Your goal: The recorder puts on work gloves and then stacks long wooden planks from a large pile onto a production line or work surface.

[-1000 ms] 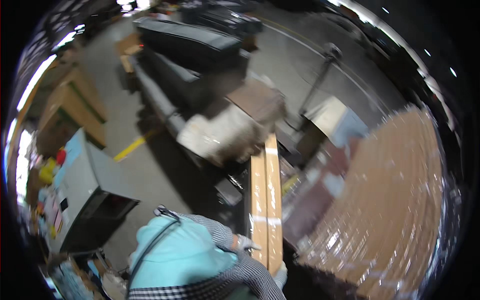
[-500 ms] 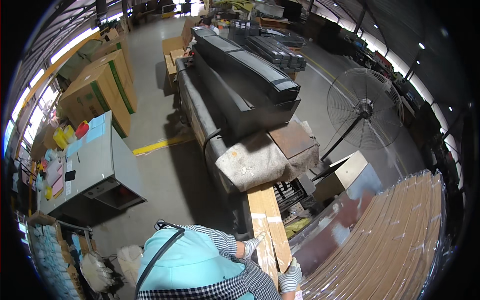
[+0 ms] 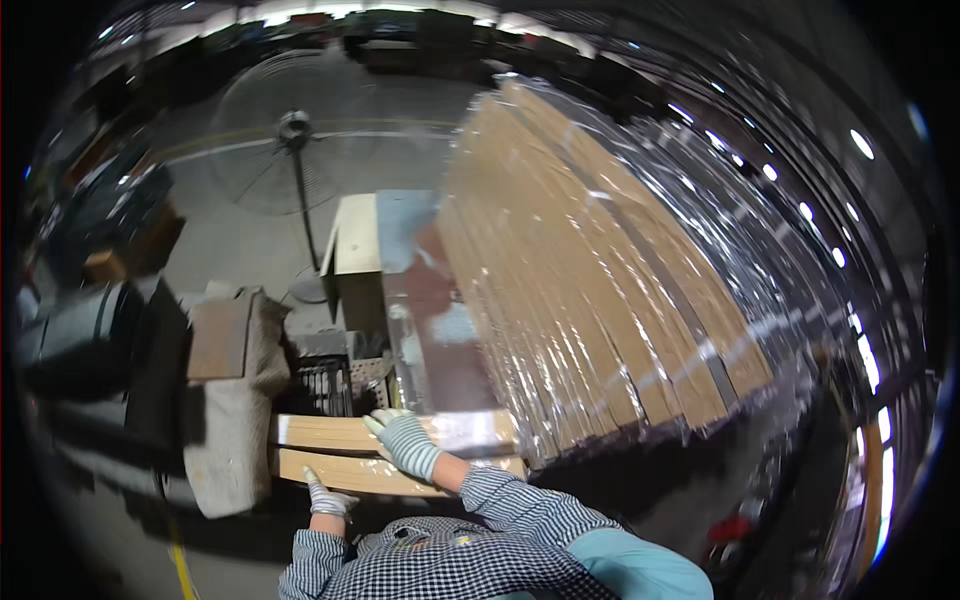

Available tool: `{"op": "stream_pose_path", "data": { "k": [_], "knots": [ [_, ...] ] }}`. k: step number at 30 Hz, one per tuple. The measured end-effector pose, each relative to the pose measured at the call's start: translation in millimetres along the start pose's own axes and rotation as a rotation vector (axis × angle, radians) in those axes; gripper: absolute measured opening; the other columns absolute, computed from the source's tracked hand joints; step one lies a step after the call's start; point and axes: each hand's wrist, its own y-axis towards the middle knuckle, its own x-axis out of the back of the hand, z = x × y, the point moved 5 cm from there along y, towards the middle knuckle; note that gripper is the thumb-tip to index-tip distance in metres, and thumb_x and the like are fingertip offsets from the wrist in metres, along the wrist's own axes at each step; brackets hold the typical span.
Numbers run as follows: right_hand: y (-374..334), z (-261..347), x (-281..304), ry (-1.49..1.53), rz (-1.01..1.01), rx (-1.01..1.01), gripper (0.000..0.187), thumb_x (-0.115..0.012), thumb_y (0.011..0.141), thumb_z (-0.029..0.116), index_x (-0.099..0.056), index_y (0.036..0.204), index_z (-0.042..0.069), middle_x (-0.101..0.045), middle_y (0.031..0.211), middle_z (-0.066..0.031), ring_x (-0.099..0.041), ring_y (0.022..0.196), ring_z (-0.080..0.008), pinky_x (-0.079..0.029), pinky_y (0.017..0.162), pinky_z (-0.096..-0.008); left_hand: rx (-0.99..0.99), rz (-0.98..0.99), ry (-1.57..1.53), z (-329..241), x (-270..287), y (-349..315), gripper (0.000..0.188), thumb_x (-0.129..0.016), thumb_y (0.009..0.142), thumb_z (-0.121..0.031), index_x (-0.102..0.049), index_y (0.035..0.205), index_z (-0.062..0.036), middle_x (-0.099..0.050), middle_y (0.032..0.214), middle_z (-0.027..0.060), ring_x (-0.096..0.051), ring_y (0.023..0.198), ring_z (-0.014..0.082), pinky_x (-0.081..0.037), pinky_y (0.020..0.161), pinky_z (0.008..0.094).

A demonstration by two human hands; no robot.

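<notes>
Two long, narrow cardboard packs lie side by side in front of me. White tape bands the far pack, and shiny clear wrap shows toward its right end. Along the near pack, my left hand grips the near edge from the left part, a finger or thumb up against it. My right hand is closed across the far pack near its middle, back of the hand upward. Both hands wear striped, light-fingertipped gloves. The undersides of the packs and some fingers are hidden.
A tall stack of plastic-wrapped cardboard stands at the right. Left of the packs is a bench end covered with grey cloth, with dark long parts beyond. A black crate and a pedestal fan are farther off.
My view has swung right, toward the wrapped stack. The packs now lie crosswise before me. My right hand has shifted from their near end to the far pack's middle; my left is at the near pack's edge.
</notes>
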Motion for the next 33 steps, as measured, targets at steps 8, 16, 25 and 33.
{"op": "stream_pose_path", "data": {
  "k": [8, 16, 25, 33],
  "knots": [
    [-127.1, -15.3, 282.5, -0.142, -0.926, -0.051, 0.045, -0.076, 0.077, 0.011, -0.065, 0.119, 0.0, -0.066, 0.116, -0.018, -0.063, 0.11, -0.0386, -0.05, 0.096, -0.0468, -0.131, 0.057, 0.058, 2.1, -64.0, 59.3, 0.084, -0.067, 0.086, -0.065, -0.042, 0.145, -0.0108, -0.028, 0.163, 0.0122, -0.027, 0.15, 0.0337, -0.032, 0.115, 0.0517],
    [-327.2, -91.5, 477.4, -0.449, -0.92, -0.766, 0.041, -0.083, 0.076, 0.02, -0.064, 0.108, 0.003, -0.064, 0.101, -0.0141, -0.063, 0.095, -0.0272, -0.05, 0.087, -0.0356, 0.299, 0.646, 0.281, 160.6, -239.5, -61.7, 0.048, -0.066, 0.096, -0.04, -0.059, 0.127, -0.0047, -0.052, 0.145, 0.0189, -0.048, 0.135, 0.0377, -0.041, 0.113, 0.0534],
    [-309.4, -71.4, 482.6, -0.187, -0.784, -0.639, 0.061, -0.081, 0.073, 0.019, -0.058, 0.127, 0.004, -0.062, 0.12, -0.0119, -0.06, 0.107, -0.0222, -0.048, 0.097, -0.0333, 0.123, 1.422, 0.52, 236.9, -412.4, -255.1, 0.085, -0.066, 0.093, -0.051, -0.031, 0.154, -0.0049, -0.038, 0.155, 0.0224, -0.042, 0.141, 0.037, -0.034, 0.119, 0.0515],
    [-320.1, -84.6, 427.7, -0.233, -0.7, -0.739, 0.041, -0.073, 0.088, 0.022, -0.062, 0.12, 0.0, -0.067, 0.11, -0.0166, -0.066, 0.099, -0.0303, -0.052, 0.088, -0.0396, -0.08, 1.344, 0.476, 167.3, -453.2, -303.2, 0.082, -0.062, 0.094, -0.056, -0.034, 0.153, -0.0068, -0.046, 0.149, 0.0158, -0.057, 0.126, 0.0258, -0.053, 0.102, 0.0449]
  ]
}}
